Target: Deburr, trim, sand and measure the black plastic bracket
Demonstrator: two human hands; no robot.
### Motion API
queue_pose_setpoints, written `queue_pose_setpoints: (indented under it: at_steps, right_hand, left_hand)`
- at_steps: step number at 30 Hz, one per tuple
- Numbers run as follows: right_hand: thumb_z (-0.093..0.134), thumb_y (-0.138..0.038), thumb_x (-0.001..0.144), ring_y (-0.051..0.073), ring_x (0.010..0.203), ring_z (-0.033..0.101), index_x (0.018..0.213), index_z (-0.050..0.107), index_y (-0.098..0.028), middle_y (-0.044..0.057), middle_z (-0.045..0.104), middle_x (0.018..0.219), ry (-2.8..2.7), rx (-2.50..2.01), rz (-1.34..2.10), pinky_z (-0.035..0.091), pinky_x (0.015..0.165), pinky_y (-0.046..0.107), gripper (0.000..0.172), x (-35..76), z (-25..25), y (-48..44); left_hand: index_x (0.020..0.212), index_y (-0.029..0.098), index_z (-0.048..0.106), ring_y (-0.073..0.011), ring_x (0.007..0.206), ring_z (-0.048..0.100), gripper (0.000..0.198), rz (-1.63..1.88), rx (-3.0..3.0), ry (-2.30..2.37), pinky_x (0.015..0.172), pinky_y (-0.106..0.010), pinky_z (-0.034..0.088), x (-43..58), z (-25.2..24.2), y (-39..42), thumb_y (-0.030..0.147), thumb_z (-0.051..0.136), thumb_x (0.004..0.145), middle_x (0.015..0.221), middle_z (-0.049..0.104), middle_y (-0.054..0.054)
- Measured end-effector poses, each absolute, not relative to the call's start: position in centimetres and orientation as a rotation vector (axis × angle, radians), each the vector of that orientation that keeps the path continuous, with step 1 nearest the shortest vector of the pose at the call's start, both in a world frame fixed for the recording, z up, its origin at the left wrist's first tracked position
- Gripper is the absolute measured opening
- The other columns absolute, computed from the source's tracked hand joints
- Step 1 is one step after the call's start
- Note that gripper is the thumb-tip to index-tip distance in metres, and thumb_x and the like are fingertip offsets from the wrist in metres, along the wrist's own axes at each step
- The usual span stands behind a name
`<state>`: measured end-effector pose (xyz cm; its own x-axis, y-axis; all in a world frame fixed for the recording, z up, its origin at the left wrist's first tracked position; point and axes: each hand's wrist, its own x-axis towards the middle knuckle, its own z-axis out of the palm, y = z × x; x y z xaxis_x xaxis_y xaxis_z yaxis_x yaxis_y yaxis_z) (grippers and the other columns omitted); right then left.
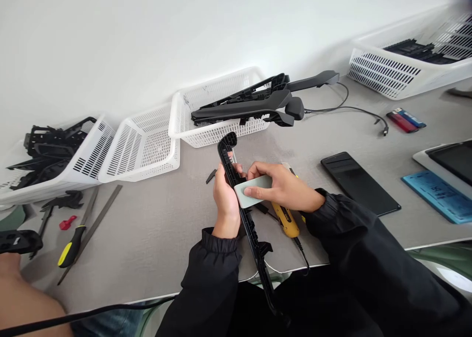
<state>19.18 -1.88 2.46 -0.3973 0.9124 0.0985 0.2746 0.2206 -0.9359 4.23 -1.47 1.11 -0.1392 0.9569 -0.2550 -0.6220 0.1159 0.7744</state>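
- A long, ribbed black plastic strip (251, 231) slants over the near edge of the grey surface (165, 238), grasped by the fingers of the left hand (225, 194).
- A flat, pale green rectangular block (258, 182), pinched by the fingers of the right hand (282, 183), overlaps the strip.
- A yellow corded tool (287, 222) lies right of the strip.

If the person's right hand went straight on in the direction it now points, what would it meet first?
The right hand would probably meet the long black part, which its pale block overlaps in view; the left hand lies beyond. Exact depth is unclear.
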Motion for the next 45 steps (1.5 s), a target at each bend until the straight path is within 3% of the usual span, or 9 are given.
queue_pose_setpoints:
  at_steps: [5,11,16,22,27,32,37,45]
  right_hand:
    - [0.075,-0.053,0.093,0.019,0.079,0.058,0.091,0.059,-0.023,0.001,0.068,0.089,-1.777,-1.111,1.18,0.041,0.073,0.032,0.035,19.3,2.6,-2.0]
    - [0.076,-0.056,0.094,0.017,0.077,0.057,0.085,0.056,-0.022,0.0,0.066,0.085,-1.872,-0.973,1.365,0.041,0.073,0.031,0.04,19.0,2.5,-2.2]
    - [0.071,-0.061,0.097,0.016,0.07,0.049,0.089,0.054,-0.023,-0.002,0.059,0.078,-1.799,-1.093,1.284,0.036,0.067,0.03,0.043,18.6,2.2,-2.4]
    - [0.075,-0.062,0.092,0.013,0.059,0.041,0.086,0.05,-0.024,-0.007,0.051,0.066,-1.778,-1.143,1.339,0.031,0.059,0.028,0.045,18.7,2.7,-2.5]
    - [0.073,-0.06,0.094,0.012,0.059,0.041,0.082,0.048,-0.025,-0.007,0.048,0.066,-1.863,-1.055,1.351,0.029,0.058,0.028,0.045,18.6,2.9,-2.7]
    - [0.076,-0.061,0.092,0.011,0.058,0.037,0.082,0.045,-0.025,-0.008,0.045,0.065,-1.757,-1.135,1.306,0.028,0.056,0.028,0.048,18.6,2.7,-2.6]
    - [0.075,-0.062,0.093,0.013,0.065,0.041,0.079,0.045,-0.024,-0.005,0.046,0.074,-1.852,-0.961,1.506,0.031,0.059,0.028,0.05,18.7,2.3,-2.4]
    - [0.074,-0.064,0.094,0.013,0.065,0.039,0.079,0.043,-0.024,-0.006,0.044,0.074,-1.883,-0.921,1.547,0.03,0.059,0.028,0.052,18.8,2.4,-2.4]
  left_hand:
    - [0.114,0.019,0.078,-0.0137,0.064,0.06,0.039,1.438,0.444,0.881,0.067,-0.027,0.052,4.1,1.5,-1.6,0.053,0.066,0.099,0.076,0.062,0.001]
    - [0.117,0.021,0.074,-0.0123,0.058,0.055,0.035,1.441,0.432,0.815,0.05,-0.024,0.042,3.3,2.4,-1.4,0.05,0.058,0.105,0.078,0.058,0.001]
    - [0.114,0.022,0.074,-0.0128,0.064,0.055,0.035,1.433,0.392,0.742,0.067,-0.027,0.053,3.6,2.7,-1.5,0.049,0.051,0.109,0.081,0.056,0.001]
    - [0.115,0.024,0.075,-0.0154,0.079,0.058,0.034,1.388,0.406,0.641,0.075,-0.027,0.055,3.6,2.7,-1.8,0.045,0.048,0.111,0.09,0.055,-0.002]
    - [0.115,0.026,0.074,-0.0169,0.083,0.059,0.031,1.384,0.417,0.671,0.078,-0.027,0.055,3.5,2.6,-1.8,0.048,0.054,0.108,0.088,0.053,-0.002]
    - [0.113,0.024,0.075,-0.0164,0.078,0.054,0.034,1.412,0.42,0.688,0.074,-0.026,0.055,3.5,2.7,-1.8,0.045,0.047,0.111,0.086,0.051,-0.002]
    - [0.113,0.024,0.076,-0.0155,0.074,0.051,0.035,1.406,0.433,0.651,0.07,-0.025,0.054,3.5,2.8,-1.7,0.043,0.046,0.112,0.084,0.05,-0.002]
    - [0.113,0.023,0.077,-0.0153,0.074,0.05,0.035,1.415,0.424,0.637,0.073,-0.026,0.052,3.4,3.0,-1.7,0.041,0.047,0.111,0.086,0.049,-0.002]
